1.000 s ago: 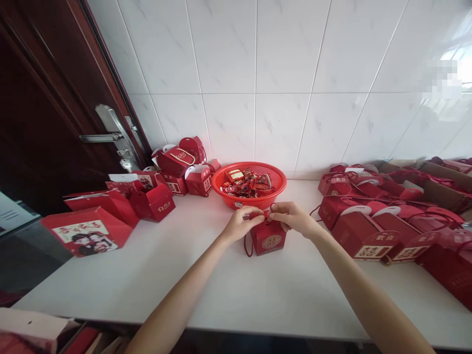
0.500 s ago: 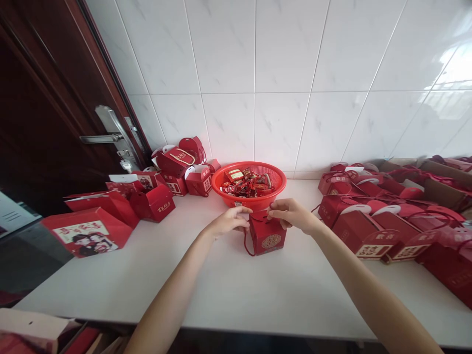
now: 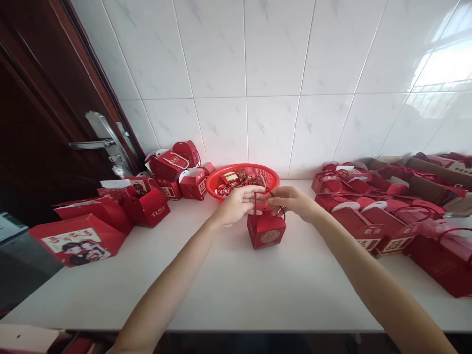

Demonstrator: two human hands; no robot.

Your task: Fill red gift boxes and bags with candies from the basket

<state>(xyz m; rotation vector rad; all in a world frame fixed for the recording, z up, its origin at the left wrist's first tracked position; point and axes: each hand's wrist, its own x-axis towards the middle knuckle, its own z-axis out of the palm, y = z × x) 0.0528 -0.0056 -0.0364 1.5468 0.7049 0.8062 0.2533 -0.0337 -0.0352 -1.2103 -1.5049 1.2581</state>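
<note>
A small red candy box (image 3: 267, 231) with a round gold emblem stands upright on the white table in front of me. Its red cord handle (image 3: 255, 202) rises above the closed top. My left hand (image 3: 239, 204) has its fingers curled around the cord on the left side. From the right, my right hand (image 3: 289, 201) pinches the cord above the lid, the fingertips partly hidden. Just behind both hands is a red plastic basket (image 3: 211, 184) holding wrapped candies (image 3: 236, 179).
Red gift boxes (image 3: 149, 206) are grouped on the left, one with a printed couple (image 3: 83, 243). Many more red boxes (image 3: 368, 226) stand on the right beside a cardboard carton (image 3: 391, 169). A tiled wall (image 3: 273, 123) backs the table (image 3: 221, 290); a dark door (image 3: 40, 98) is at left.
Both hands have moved up from the box's lid to its cord. The cord, which hung down the left side, is now raised above the top. The view has shifted slightly.
</note>
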